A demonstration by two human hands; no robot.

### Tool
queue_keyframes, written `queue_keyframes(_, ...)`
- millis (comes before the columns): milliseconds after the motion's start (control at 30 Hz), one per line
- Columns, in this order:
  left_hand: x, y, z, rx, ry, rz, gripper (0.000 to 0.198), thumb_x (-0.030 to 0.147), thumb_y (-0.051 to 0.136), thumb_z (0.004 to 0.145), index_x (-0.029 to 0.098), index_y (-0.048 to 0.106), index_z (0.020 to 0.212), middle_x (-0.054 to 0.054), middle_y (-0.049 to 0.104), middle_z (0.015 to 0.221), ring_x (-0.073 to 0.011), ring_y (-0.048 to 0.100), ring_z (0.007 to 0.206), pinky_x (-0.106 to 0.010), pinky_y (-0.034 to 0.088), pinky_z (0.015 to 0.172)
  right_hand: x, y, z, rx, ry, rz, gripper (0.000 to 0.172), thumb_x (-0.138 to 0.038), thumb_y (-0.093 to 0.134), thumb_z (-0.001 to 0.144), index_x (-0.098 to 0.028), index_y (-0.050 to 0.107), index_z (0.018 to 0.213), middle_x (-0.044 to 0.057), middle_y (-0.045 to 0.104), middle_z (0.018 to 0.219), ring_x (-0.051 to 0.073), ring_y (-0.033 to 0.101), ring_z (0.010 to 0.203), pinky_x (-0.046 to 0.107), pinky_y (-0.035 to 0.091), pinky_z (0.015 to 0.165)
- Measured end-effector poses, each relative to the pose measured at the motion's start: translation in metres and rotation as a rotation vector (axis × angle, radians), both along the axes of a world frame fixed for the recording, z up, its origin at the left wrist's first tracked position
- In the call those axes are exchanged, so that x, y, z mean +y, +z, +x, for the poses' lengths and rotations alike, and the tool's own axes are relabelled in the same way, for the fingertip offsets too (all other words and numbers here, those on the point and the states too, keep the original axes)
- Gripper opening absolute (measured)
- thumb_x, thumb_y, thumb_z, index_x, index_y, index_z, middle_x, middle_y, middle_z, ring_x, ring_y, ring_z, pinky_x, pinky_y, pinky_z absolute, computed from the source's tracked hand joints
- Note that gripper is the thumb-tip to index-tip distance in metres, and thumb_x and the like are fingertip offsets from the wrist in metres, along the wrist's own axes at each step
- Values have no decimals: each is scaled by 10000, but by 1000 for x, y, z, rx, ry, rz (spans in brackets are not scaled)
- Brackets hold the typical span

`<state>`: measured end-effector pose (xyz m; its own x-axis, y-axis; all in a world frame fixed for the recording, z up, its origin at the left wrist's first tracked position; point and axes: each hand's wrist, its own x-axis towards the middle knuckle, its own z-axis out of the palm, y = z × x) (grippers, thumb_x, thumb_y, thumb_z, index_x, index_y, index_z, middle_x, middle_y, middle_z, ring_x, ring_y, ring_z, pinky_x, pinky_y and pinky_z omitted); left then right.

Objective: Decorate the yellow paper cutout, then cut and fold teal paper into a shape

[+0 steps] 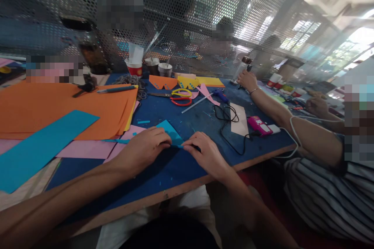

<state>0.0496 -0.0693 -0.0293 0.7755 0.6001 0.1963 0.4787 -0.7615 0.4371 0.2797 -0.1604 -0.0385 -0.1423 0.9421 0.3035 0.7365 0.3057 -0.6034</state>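
Observation:
A small blue piece of paper lies on the blue table top in front of me. The curled fingers of my left hand press on its near left side. At its right corner, my right hand pinches the paper's near edge between thumb and fingers. The fold, if any, under my fingertips is hidden. Just beyond the paper are scissors with one yellow and one red handle. A long blue paper strip rests across a stack of orange sheets on the left.
Farther back stand orange and yellow paper pieces with blue dots, and paper cups. A blue glue gun and a pink power strip with a black cable lie right. A co-worker's arm reaches across there. Perforated metal bounds the back.

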Motion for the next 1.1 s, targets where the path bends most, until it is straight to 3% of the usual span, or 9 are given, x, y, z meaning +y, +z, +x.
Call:
queue_keyframes(133,1,2,2,-13,43,-65,220,200,525,990,229,737,938,-39,735,972,-227,686,946,-352,515,823,0,1,0,-23,-24,-13,111,-189,680,1024,-260,765,1037,9,729,980,189,670,968,362,467,900)
queue_keyframes(333,1,-3,1,-41,-30,0,185,139,546,977,208,717,984,-44,739,995,-223,678,942,-364,519,854,0,1,-2,-18,-44,-23,93,-167,688,1009,-247,730,987,-2,732,975,178,661,912,346,453,866)
queue_keyframes(567,-1,-4,-4,94,-142,287,267,186,504,1055,198,760,980,-72,727,963,-237,650,892,-366,511,792,0,-1,-2,-70,-45,22,90,-182,692,1014,-242,750,980,26,695,1014,196,654,981,360,476,901)
queue_keyframes(800,-6,-3,-4,256,-217,552,286,66,478,1018,135,755,1044,-103,731,951,-266,670,844,-380,523,702,-7,3,4,-253,27,81,89,-283,717,1014,-249,771,1076,35,719,1031,219,654,1002,389,453,877)
queue_keyframes(1100,-8,-14,6,107,-229,689,247,89,473,1039,139,713,1010,-83,725,951,-236,658,851,-329,500,640,-28,1,5,-406,20,251,127,-241,622,1063,-210,744,1079,46,735,993,215,643,927,393,443,822)
